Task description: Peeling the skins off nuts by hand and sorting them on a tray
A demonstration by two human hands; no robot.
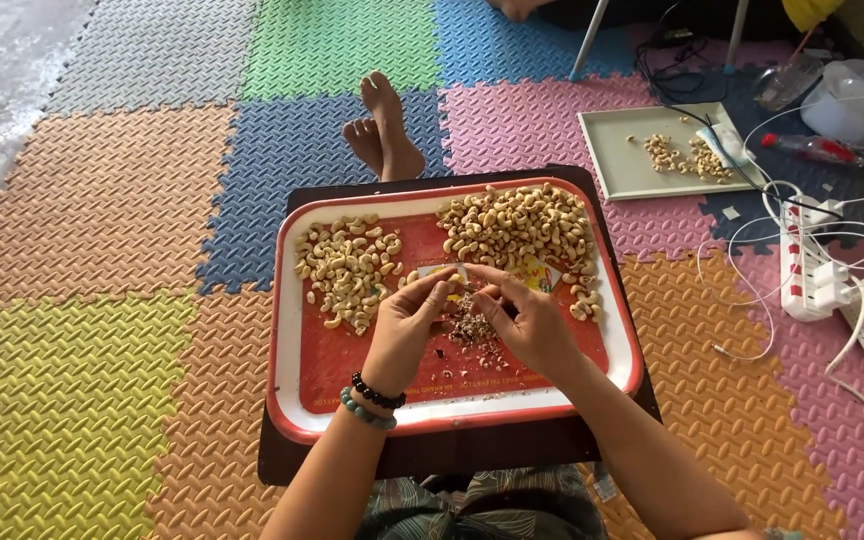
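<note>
A red tray with a white rim [452,412] rests on a dark board over my lap. On its left lies a pile of pale peeled cashews [347,270]; at its back right lies a larger pile of browner cashews [517,225]. My left hand [407,325] and my right hand [527,320] meet over the tray's middle, fingertips pinched together on one small cashew between them. Below the fingers is a small heap of brown skin flakes [470,328]. Two bead bracelets circle my left wrist.
Coloured foam mats cover the floor. My bare feet [382,130] stick out beyond the tray. A pale green tray [622,165] with a few nuts lies at the back right, beside a white power strip [812,265], cables and a plastic bottle [817,148].
</note>
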